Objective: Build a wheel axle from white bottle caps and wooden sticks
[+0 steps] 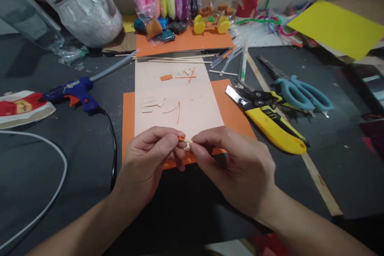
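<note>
The left hand (153, 152) grips a small orange piece (181, 139) between thumb and finger, and the right hand (240, 160) pinches a thin pale stick (187, 141). The 2 hands do not touch; this work is between them, over the near part of the white sheet (195, 108). Whether the orange is around the stick or only beside it, I cannot tell.

The cutting appears partly done: from the hands, several short sticks (149, 103) lie bare at 10 to 11 o'clock, and an orange rectangle (166, 77) is farther at 11. These seem not yet joined. Long sticks (180, 61) at 12 o'clock look uncut. The glue gun (79, 90) rests at 10, the scissors (303, 92) at 2, both not held.
</note>
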Demonstrator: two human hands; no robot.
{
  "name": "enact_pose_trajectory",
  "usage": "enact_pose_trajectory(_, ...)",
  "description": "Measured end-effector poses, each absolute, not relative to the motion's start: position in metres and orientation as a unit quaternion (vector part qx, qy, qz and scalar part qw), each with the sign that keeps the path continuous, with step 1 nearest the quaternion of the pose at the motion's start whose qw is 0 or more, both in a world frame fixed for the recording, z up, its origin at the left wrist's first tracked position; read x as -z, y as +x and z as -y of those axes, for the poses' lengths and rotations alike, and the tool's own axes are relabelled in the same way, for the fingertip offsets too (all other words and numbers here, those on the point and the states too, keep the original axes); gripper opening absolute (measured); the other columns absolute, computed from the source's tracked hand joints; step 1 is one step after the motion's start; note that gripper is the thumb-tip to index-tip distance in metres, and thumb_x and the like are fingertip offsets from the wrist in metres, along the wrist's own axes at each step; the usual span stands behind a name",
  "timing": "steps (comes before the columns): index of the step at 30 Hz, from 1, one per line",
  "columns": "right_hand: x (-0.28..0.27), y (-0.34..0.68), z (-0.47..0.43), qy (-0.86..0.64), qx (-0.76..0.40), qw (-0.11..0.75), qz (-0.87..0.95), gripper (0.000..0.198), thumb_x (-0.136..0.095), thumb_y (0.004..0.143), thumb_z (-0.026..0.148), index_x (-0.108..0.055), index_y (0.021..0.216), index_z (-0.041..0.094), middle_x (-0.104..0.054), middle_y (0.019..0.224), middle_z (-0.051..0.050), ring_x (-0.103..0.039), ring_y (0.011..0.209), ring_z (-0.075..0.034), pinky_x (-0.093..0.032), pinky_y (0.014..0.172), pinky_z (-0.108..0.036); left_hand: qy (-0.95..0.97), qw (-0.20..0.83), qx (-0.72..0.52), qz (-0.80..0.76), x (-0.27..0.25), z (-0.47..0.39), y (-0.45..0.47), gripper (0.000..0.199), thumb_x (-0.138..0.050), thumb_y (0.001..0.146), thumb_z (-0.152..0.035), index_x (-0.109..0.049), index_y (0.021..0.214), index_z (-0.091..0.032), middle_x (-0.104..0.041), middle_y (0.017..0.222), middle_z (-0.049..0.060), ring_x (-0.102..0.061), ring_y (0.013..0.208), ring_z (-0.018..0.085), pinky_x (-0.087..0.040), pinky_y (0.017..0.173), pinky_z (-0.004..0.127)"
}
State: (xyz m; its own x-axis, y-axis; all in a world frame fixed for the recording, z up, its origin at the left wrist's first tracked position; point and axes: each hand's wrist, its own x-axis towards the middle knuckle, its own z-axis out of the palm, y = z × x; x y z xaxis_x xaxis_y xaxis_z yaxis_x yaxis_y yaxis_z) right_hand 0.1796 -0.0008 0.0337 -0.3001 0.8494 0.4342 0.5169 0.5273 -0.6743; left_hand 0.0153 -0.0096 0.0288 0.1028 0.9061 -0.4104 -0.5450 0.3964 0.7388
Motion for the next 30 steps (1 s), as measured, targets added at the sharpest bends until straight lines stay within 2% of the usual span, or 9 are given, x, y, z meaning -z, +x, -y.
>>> enact_pose_trajectory(7, -0.034, 0.180, 0.001, -0.436, -0.278, 0.395, 0.760, 0.010, -0.061, 0.094, 0.012, -0.065, 0.084, 0.014, -0.066, 0.068, 0.004, -0.060, 0.058, -0.004, -0.044, 0.058, -0.013, 0.175, 0.760, -0.488, -0.393, -0.025, 0.008, 0.012, 0.011, -0.086, 0.071, -0.025, -0.079, 0.075, -0.018, -0.072, 0.064, 0.000, -0.063, 0.056, 0.008, -0.054, 0.049, 0.014)
enact_pose_trajectory(11, -0.036, 0.181, 0.003, -0.434, -0.211, 0.391, 0.784, 0.010, -0.062, 0.093, 0.012, -0.065, 0.085, 0.015, -0.066, 0.071, 0.005, -0.058, 0.059, -0.004, -0.043, 0.060, -0.013, 0.194, 0.742, -0.490, -0.414, -0.023, 0.009, 0.012, 0.005, -0.083, 0.075, -0.022, -0.079, 0.076, -0.019, -0.070, 0.061, -0.002, -0.064, 0.055, 0.007, -0.055, 0.053, 0.016)
enact_pose_trajectory(16, -0.035, 0.183, 0.002, -0.429, -0.138, 0.363, 0.816, 0.012, -0.060, 0.095, 0.012, -0.066, 0.085, 0.014, -0.067, 0.074, 0.002, -0.061, 0.066, -0.007, -0.046, 0.071, -0.015, 0.190, 0.751, -0.489, -0.401, -0.021, 0.009, 0.011, 0.001, -0.079, 0.079, -0.020, -0.080, 0.080, -0.020, -0.072, 0.065, -0.002, -0.066, 0.058, 0.007, -0.056, 0.057, 0.016)
enact_pose_trajectory(19, -0.035, 0.184, 0.000, -0.408, -0.165, 0.357, 0.824, 0.014, -0.059, 0.093, 0.009, -0.066, 0.083, 0.014, -0.068, 0.074, 0.002, -0.060, 0.065, -0.006, -0.047, 0.072, -0.013, 0.160, 0.799, -0.473, -0.335, -0.019, 0.007, 0.009, 0.006, -0.080, 0.078, -0.018, -0.079, 0.083, -0.017, -0.075, 0.073, -0.001, -0.066, 0.061, 0.006, -0.056, 0.057, 0.014)
enact_pose_trajectory(22, -0.035, 0.185, -0.001, -0.402, -0.199, 0.387, 0.806, 0.012, -0.059, 0.094, 0.009, -0.065, 0.087, 0.016, -0.069, 0.078, 0.004, -0.059, 0.062, -0.005, -0.046, 0.065, -0.014, 0.144, 0.829, -0.452, -0.295, -0.018, 0.006, 0.006, 0.005, -0.078, 0.081, -0.016, -0.079, 0.086, -0.015, -0.075, 0.074, 0.000, -0.066, 0.064, 0.006, -0.058, 0.059, 0.015)
enact_pose_trajectory(30, -0.037, 0.187, -0.003, -0.396, -0.360, 0.399, 0.745, 0.009, -0.062, 0.096, 0.013, -0.065, 0.088, 0.017, -0.068, 0.070, 0.004, -0.059, 0.057, -0.006, -0.045, 0.053, -0.015, 0.172, 0.827, -0.437, -0.309, -0.016, 0.004, 0.002, 0.004, -0.078, 0.081, -0.019, -0.078, 0.084, -0.016, -0.073, 0.067, 0.000, -0.068, 0.063, 0.008, -0.058, 0.062, 0.017)
